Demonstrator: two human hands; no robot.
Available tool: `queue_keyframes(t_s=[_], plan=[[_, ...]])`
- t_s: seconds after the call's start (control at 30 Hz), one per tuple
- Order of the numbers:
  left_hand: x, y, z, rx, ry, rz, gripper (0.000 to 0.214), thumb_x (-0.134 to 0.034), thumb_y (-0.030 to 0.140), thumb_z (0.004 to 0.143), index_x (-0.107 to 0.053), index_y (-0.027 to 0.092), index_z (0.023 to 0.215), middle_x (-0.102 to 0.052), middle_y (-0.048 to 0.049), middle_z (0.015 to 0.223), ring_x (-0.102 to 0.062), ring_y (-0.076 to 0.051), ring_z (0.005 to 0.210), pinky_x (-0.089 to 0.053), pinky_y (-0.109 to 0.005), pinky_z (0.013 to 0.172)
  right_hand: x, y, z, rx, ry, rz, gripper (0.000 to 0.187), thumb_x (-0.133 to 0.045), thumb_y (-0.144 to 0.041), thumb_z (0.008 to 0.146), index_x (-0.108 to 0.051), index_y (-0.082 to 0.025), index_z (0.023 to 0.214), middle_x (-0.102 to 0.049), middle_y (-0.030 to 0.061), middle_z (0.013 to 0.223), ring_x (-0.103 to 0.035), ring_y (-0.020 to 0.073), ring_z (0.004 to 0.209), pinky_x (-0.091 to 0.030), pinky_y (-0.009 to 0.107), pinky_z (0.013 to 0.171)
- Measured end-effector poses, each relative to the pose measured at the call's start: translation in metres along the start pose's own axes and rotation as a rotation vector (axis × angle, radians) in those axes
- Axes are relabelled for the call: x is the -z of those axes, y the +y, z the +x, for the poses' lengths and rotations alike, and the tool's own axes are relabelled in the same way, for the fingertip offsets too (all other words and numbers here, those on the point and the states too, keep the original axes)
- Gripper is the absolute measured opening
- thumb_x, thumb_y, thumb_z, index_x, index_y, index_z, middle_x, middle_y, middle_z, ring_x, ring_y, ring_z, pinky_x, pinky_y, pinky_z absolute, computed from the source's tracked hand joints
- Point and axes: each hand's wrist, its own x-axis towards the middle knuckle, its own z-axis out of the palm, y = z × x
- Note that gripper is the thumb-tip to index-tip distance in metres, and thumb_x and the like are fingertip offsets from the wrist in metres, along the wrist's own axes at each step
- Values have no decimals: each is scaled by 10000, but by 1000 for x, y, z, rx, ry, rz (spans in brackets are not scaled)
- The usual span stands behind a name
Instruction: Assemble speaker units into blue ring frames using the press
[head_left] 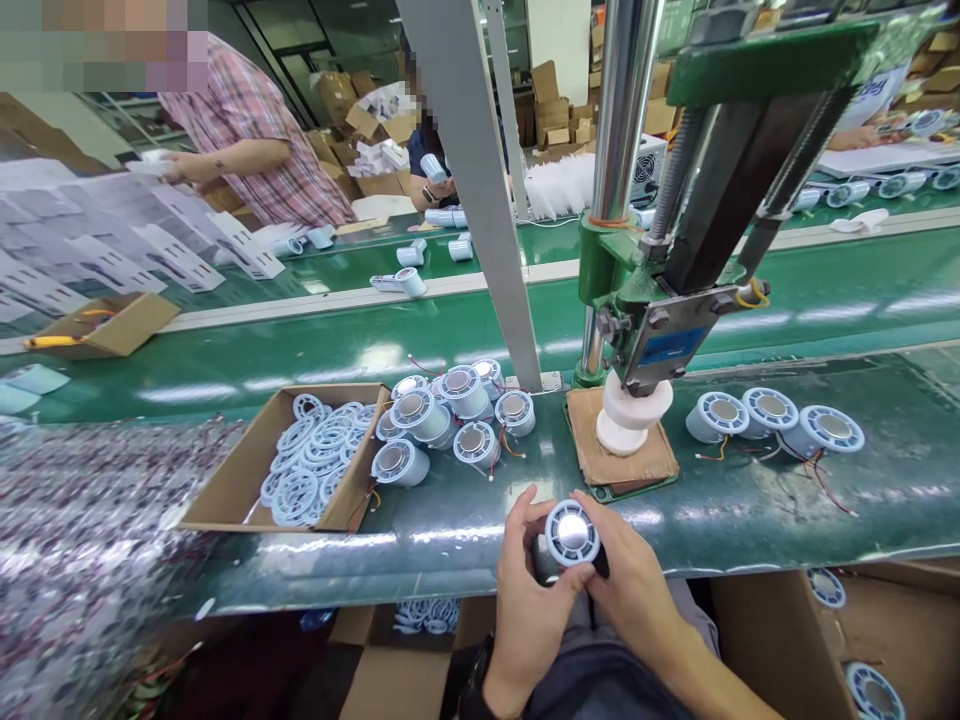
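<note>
Just in front of the bench edge, a round light-blue motor unit with a silver disc in its slotted face is held up between both hands. My left hand closes its fingers and thumb round one side, and my right hand grips the other side. Beyond them stands a green hand press with a white round pressing head over a cardboard pad. Several similar motor units with thin wires are grouped left of the press. Three more units sit to its right.
An open carton of light-blue rings stands on the bench at left, beside a pile of bubble-wrapped parts. A grey post rises behind. Below the edge are more cartons. Co-workers work across the green conveyor.
</note>
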Motion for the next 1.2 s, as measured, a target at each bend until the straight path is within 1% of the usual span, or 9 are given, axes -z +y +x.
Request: queue_keyframes(t_s=[0.2, 0.43, 0.5, 0.6, 0.73, 0.87, 1.0, 1.1, 1.2], plan=[[7, 10, 5, 17, -30, -174, 696, -747, 432, 868, -409, 214, 1436, -704, -54, 1054, -696, -208, 986, -546, -322, 912, 3, -3, -1, 42, 35, 64, 640, -540, -65, 867, -456, -200, 1488, -692, 136, 1294, -695, 243, 1184, -614, 371, 979], [-5, 13, 21, 20, 134, -69, 575, -626, 465, 949, -451, 170, 1411, -718, -6, 828, -686, -166, 795, -553, -273, 790, 0, -1, -1, 1, 5, 73, 715, -563, -34, 804, -463, -196, 1493, -684, 136, 1314, -697, 260, 1184, -620, 384, 971], [-5, 14, 24, 34, 129, -49, 545, -594, 476, 968, -487, 161, 1399, -711, 3, 785, -678, -160, 752, -555, -271, 779, 1, -2, 0, 4, 15, 75, 708, -562, -35, 802, -474, -199, 1486, -691, 129, 1305, -701, 257, 1176, -624, 377, 964], [4, 12, 16, 17, 0, -38, 490, -536, 525, 992, -587, 181, 1336, -755, -80, 1044, -716, -206, 958, -563, -317, 903, 6, -7, 3, 29, 80, 81, 657, -557, -63, 852, -472, -231, 1481, -707, 107, 1280, -713, 235, 1155, -623, 351, 963], [18, 7, -7, -99, -250, 35, 705, -690, 608, 868, -524, 235, 1443, -552, -142, 1486, -547, -330, 1353, -460, -447, 1128, 17, -19, 7, 90, 177, 125, 684, -561, -214, 966, -275, -232, 1587, -725, 107, 1240, -719, 216, 1145, -617, 339, 969], [18, 6, -19, -168, -215, 124, 743, -767, 569, 818, -523, 251, 1444, -565, -150, 1470, -564, -352, 1332, -446, -500, 1145, 23, -32, 8, 129, 230, 175, 795, -526, -229, 997, -50, -189, 1633, -742, 119, 1201, -727, 211, 1129, -610, 367, 978], [14, 11, -21, -156, -137, 134, 741, -739, 624, 816, -531, 261, 1428, -606, -134, 1421, -595, -336, 1298, -482, -478, 1113, 25, -37, 9, 123, 260, 192, 764, -510, -220, 1005, -75, -203, 1632, -745, 114, 1198, -728, 204, 1126, -608, 368, 977], [16, 12, -23, -171, -158, 152, 815, -732, 672, 791, -502, 266, 1459, -585, -136, 1455, -584, -337, 1314, -487, -466, 1109, 21, -35, 7, 128, 250, 204, 779, -528, -304, 1018, -63, -196, 1633, -738, 128, 1208, -728, 211, 1126, -612, 362, 968], [20, 16, -17, -209, -203, 188, 718, -779, 558, 806, -560, 242, 1412, -623, -137, 1415, -616, -330, 1277, -498, -459, 1095, 20, -32, 5, 117, 228, 167, 790, -517, -254, 1008, -40, -204, 1636, -733, 131, 1214, -729, 219, 1120, -625, 370, 949]])
